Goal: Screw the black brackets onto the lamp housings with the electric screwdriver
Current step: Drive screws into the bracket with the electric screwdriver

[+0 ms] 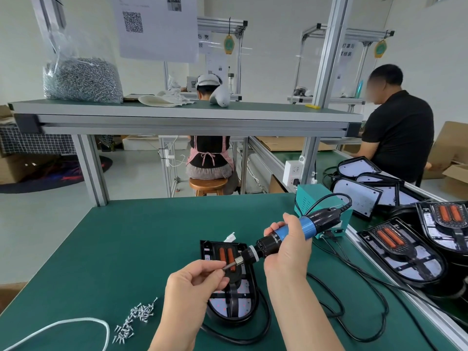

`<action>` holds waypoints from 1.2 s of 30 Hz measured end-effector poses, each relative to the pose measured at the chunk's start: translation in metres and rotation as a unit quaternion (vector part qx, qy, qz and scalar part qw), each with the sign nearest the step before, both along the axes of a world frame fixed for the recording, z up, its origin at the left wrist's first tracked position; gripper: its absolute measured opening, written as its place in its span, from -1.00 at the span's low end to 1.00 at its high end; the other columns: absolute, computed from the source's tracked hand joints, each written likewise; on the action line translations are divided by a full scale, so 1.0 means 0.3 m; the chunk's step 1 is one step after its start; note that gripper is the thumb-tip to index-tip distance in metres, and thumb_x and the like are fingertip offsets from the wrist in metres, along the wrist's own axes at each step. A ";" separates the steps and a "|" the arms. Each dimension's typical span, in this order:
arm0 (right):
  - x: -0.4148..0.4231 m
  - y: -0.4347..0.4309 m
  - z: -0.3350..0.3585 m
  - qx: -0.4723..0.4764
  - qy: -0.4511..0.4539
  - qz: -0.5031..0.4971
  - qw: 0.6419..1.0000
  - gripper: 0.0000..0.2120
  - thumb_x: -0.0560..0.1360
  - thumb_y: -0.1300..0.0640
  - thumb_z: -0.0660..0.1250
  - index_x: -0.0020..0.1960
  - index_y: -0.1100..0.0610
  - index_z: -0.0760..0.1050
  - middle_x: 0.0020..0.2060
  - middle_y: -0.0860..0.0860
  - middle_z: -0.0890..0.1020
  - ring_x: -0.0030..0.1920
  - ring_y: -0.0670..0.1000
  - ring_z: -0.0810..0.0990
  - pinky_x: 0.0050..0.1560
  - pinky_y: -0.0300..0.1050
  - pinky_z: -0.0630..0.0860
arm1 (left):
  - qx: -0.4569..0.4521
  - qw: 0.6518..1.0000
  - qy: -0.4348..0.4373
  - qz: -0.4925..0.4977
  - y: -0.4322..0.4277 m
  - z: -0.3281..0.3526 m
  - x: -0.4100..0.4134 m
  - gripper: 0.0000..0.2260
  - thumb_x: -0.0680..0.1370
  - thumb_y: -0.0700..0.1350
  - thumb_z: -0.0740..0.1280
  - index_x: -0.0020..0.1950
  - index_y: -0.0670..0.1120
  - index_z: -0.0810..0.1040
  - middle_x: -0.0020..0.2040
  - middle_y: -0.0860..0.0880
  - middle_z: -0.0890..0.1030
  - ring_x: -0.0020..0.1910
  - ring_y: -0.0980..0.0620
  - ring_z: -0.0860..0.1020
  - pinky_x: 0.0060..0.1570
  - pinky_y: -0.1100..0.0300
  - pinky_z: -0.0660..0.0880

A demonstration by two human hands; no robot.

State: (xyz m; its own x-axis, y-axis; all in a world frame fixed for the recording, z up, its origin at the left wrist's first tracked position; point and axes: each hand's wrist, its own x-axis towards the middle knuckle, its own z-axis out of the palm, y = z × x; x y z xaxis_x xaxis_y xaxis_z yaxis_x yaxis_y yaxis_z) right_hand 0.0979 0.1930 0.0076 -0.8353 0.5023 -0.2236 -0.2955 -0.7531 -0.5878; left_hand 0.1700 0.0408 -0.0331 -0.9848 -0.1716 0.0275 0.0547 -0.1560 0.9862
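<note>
The right hand (288, 249) is raised above the tabletop (152, 236), its fingers and thumb curled around the body of the electric screwdriver (311, 224). The forearm comes up from the front edge and the wrist is bent towards the left. The tool lies slanted, rear end high and to the right, with its bit (236, 262) pointing down and left. The left hand (197, 279) comes in from the front edge with its palm turned right. Its thumb and forefinger pinch the very tip of the bit and the other fingers are curled under; whether a screw sits between them cannot be told. Directly beneath both hands a lamp housing (235, 305) lies flat on the tabletop, open side up, near the front edge and right of centre. A heap of loose screws (136, 316) lies left of it, towards the front-left corner. A teal box (316, 198) stands at the far right edge.
</note>
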 end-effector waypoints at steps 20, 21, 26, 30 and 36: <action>-0.027 -0.003 -0.048 0.011 -0.020 0.029 0.999 -0.78 0.50 0.29 0.40 0.06 0.13 0.41 -0.48 0.00 0.50 -0.48 -0.02 0.51 -0.46 -0.19 0.49 | -0.212 0.975 0.031 -0.063 -0.027 0.002 -0.001 -0.55 0.51 -0.38 0.41 -0.17 0.23 0.71 -0.20 -0.07 0.72 -0.27 0.01 0.71 -0.11 0.26 0.63; -0.029 -0.004 -0.048 0.012 -0.018 0.031 0.999 -0.78 0.50 0.29 0.40 0.06 0.13 0.41 -0.48 0.00 0.50 -0.48 -0.02 0.51 -0.46 -0.19 0.49 | -0.220 0.973 0.035 -0.063 -0.027 0.005 -0.001 -0.54 0.51 -0.38 0.41 -0.16 0.24 0.71 -0.19 -0.06 0.72 -0.27 0.02 0.71 -0.12 0.28 0.62; -0.030 -0.009 -0.055 0.012 -0.020 0.040 0.999 -0.77 0.50 0.29 0.40 0.07 0.13 0.41 -0.48 0.00 0.51 -0.47 -0.02 0.52 -0.46 -0.18 0.50 | -0.242 0.966 0.044 -0.083 -0.030 0.012 -0.002 -0.54 0.52 -0.37 0.40 -0.14 0.26 0.70 -0.16 -0.03 0.72 -0.23 0.01 0.71 -0.07 0.16 0.65; -0.035 -0.013 -0.058 0.008 -0.023 0.043 0.999 -0.77 0.51 0.30 0.39 0.06 0.15 0.38 -0.49 0.01 0.50 -0.48 -0.02 0.50 -0.46 -0.17 0.48 | -0.244 0.965 0.037 -0.094 -0.036 0.010 -0.010 -0.59 0.52 -0.37 0.41 -0.13 0.19 0.71 -0.17 -0.03 0.72 -0.22 0.00 0.71 -0.05 0.12 0.66; -0.037 -0.018 -0.060 0.005 -0.024 0.044 0.999 -0.77 0.49 0.31 0.40 0.06 0.15 0.41 -0.47 0.04 0.50 -0.48 -0.01 0.51 -0.46 -0.17 0.49 | -0.273 0.957 0.031 -0.089 -0.032 0.017 -0.018 -0.66 0.44 -0.19 0.54 0.08 0.18 0.61 -0.13 0.10 0.70 -0.19 0.10 0.66 0.02 0.19 0.60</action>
State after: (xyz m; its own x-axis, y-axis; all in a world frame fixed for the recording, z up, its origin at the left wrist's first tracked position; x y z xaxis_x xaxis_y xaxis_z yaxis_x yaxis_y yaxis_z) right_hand 0.0867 0.1875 -0.0103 -0.8645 0.4298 -0.2604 -0.1991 -0.7687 -0.6078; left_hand 0.1646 0.0311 -0.0281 -0.9907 0.0552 0.1246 0.1362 0.3693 0.9193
